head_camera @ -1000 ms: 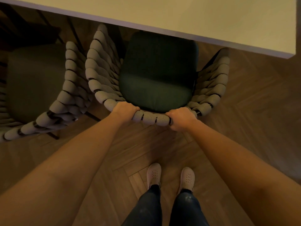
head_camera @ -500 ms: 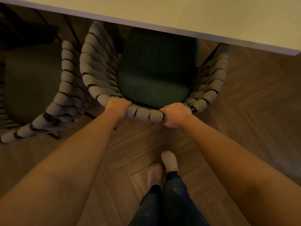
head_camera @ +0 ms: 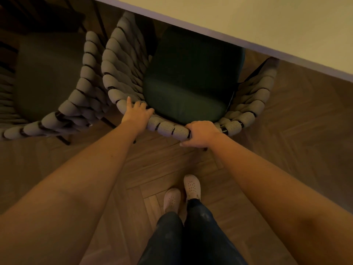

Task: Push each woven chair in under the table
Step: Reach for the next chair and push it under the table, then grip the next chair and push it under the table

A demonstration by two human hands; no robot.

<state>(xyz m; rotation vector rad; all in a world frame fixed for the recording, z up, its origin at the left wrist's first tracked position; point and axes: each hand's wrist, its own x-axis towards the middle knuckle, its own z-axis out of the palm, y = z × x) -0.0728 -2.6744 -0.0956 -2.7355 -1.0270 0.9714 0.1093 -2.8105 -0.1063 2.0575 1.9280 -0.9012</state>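
Grey rope-wrapped woven chair (head_camera: 122,77), green seat (head_camera: 191,83) — left hand (head_camera: 136,113) flat on rim, right hand (head_camera: 200,133) gripping it.

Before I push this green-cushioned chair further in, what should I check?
1. Right hand grips the back rail of the woven chair: ok, fingers curled round it.
2. Left hand grip: not ok, fingers straight, only resting on the rail.
3. Seat cushion under the table: not ok, only its front part is covered.
4. Gap to the neighbouring chair on the left: cannot tell, the woven sides overlap in view.
5. Shoes clear of the chair: ok, standing behind it.
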